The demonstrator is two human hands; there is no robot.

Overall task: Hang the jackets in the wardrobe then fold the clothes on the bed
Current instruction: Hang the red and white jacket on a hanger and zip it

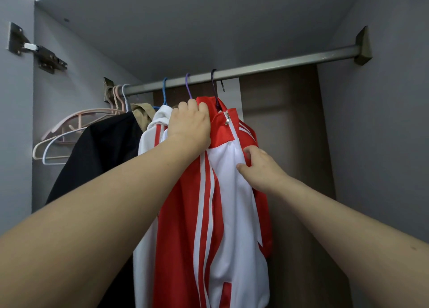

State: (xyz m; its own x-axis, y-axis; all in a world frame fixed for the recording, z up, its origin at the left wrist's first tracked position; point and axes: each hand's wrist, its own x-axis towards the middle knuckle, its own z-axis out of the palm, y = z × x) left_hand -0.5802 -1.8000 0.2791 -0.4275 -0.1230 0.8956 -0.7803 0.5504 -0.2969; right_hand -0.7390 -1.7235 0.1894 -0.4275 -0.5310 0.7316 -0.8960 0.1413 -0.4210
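A red and white striped jacket [222, 214] hangs on a dark hanger [214, 87] from the metal wardrobe rail [278, 65]. My left hand [189, 124] grips the jacket at its left shoulder, just under the collar. Lower down, my right hand [260, 168] pinches the fabric on the jacket's right side, near the zip line. A second red and white jacket [148, 145] hangs right behind it to the left, on a purple hanger [188, 86]. Further left hang a black garment [97, 154] and a tan one [142, 115].
Several bare pink and white hangers [69, 131] crowd the rail's left end. The rail's right half carries nothing. Grey wardrobe walls [376, 122] close in on both sides, with a door hinge [44, 57] at the left and a shelf overhead.
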